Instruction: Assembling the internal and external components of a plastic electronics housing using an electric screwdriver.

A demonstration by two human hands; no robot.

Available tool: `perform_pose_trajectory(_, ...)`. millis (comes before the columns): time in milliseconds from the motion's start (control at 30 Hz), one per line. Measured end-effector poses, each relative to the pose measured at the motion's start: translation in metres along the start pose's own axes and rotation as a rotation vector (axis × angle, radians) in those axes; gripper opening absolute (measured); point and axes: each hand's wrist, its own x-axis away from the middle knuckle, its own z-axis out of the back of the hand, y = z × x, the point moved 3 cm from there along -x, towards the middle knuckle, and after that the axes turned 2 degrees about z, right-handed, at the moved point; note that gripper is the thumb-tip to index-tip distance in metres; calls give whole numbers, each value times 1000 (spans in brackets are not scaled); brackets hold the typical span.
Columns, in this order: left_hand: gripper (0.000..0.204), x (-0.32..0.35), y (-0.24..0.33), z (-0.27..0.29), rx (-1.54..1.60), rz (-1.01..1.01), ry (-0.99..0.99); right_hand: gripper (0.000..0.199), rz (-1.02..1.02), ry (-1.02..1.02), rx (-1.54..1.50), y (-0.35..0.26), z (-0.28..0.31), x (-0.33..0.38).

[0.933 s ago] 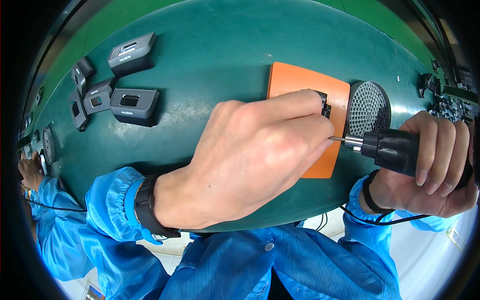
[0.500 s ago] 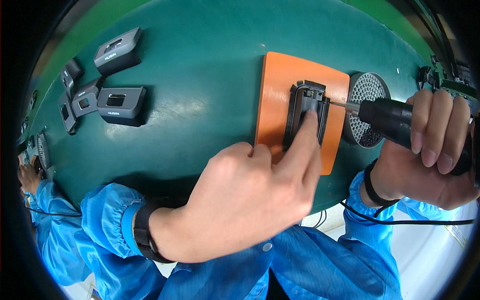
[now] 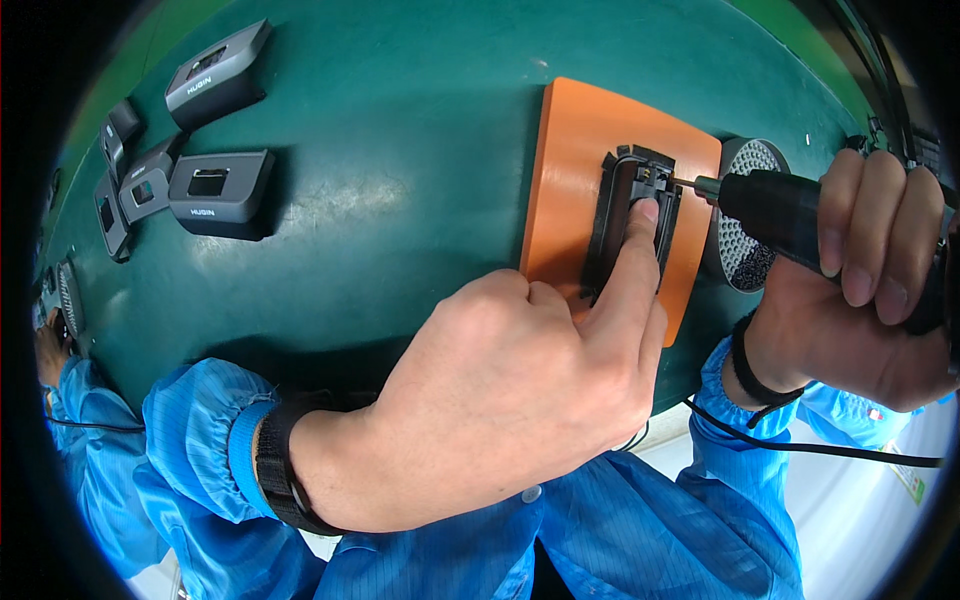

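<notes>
Your right grip point(image 3: 845, 338) wraps the black screwdriver point(image 3: 775, 210), whose bit point(image 3: 690, 183) is at the far right edge of the black part point(image 3: 614, 215). That part lies on the orange block point(image 3: 572, 140), long axis near-to-far; your left grip point(image 3: 510, 400) rests one fingertip on it, curled fingers' hold impossible to tell. A dish point(image 3: 735, 240) crowds the right; the desk point(image 3: 400, 200) gives room left, toward grey housings point(image 3: 225, 200).

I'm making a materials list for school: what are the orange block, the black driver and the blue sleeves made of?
Orange block: perhaps plastic or painted wood; smooth, satin, softly shiny.
Black driver: body probably plastic, looking dark and smooth; thin tip likely metal, from its silvery-grey look.
Blue sleeves: thin cloth, maybe synthetic; shiny, creased and gathered at the cuff.
</notes>
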Motion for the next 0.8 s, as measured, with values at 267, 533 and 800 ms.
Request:
perform_pose_trajectory(267,22,0,0,2,-14,-4,9,27,-23,6,57,2,-6,-6)
perform_pose_trajectory(533,24,1,-4,-4,16,13,57,25,-84,18,149,9,-13,-17)
perform_pose_trajectory(800,23,-2,-7,4,-12,-21,50,22,-80,151,263,15,-27,-25)
